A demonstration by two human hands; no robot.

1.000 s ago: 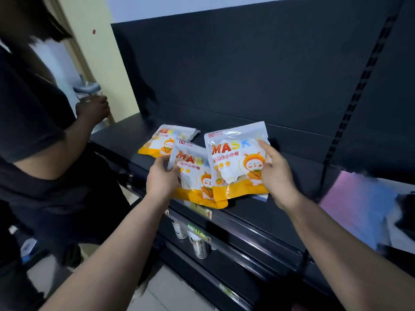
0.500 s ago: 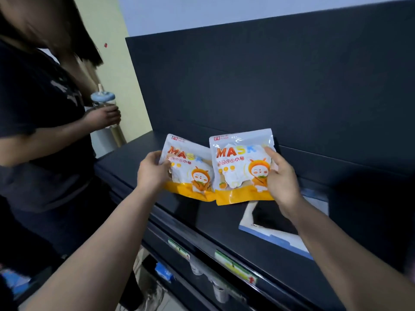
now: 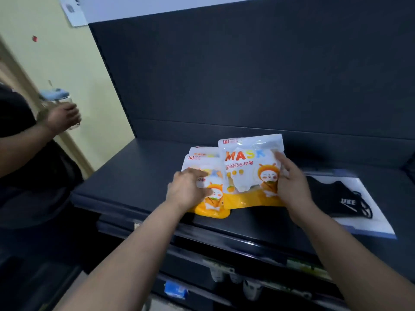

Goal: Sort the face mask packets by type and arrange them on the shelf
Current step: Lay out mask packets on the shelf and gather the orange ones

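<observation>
**Slick packets may slide**

The right hand (image 3: 292,187) clamps its grip on one glossy orange-and-white packet (image 3: 247,173), tilted above the shelf (image 3: 134,176). The left hand (image 3: 188,194) presses, fingers apart, on a second packet (image 3: 213,206) lying there. Smooth film (puffy, rectangular) could skid sideways toward the black mask packet (image 3: 343,198), mixing types.

The orange-and-white packet (image 3: 249,173) reads "MASK" in coloured capitals; the black mask (image 3: 336,198) reads "LIKE".
</observation>
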